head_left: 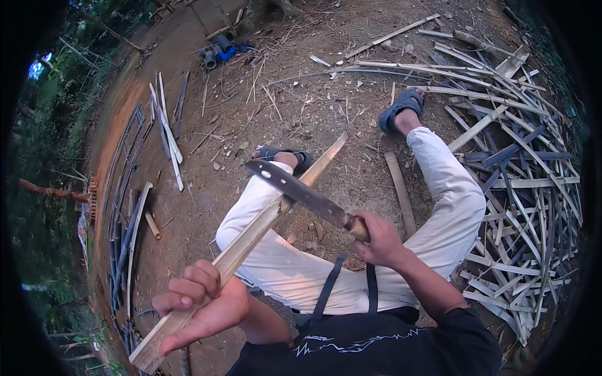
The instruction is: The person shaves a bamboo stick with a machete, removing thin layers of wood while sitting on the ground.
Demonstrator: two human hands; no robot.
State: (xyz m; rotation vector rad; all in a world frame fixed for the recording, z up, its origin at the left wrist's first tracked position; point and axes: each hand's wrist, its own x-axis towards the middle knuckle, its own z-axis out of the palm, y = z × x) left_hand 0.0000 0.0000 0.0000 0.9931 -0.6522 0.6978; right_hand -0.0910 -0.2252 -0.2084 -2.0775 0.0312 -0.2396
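My left hand [216,304] is closed round the lower part of a long split bamboo strip [246,243], with the thumb lying along it. The strip slants up and away to the right, above my left thigh, and its far end tapers. In my right hand [380,239] is the short wooden handle of a machete [301,193], fingers wrapped round it. Its dark, broad blade has holes near the tip and points up to the left. The blade crosses over the strip near a notched, rough spot; whether the edge touches the wood I cannot tell.
A big heap of split bamboo [527,182] spreads along the right side. My sandaled feet stand apart on the dirt ground [301,106]. A flat bamboo piece [400,191] lies between my legs. Dark poles [119,250] and pale strips [166,135] lie at left.
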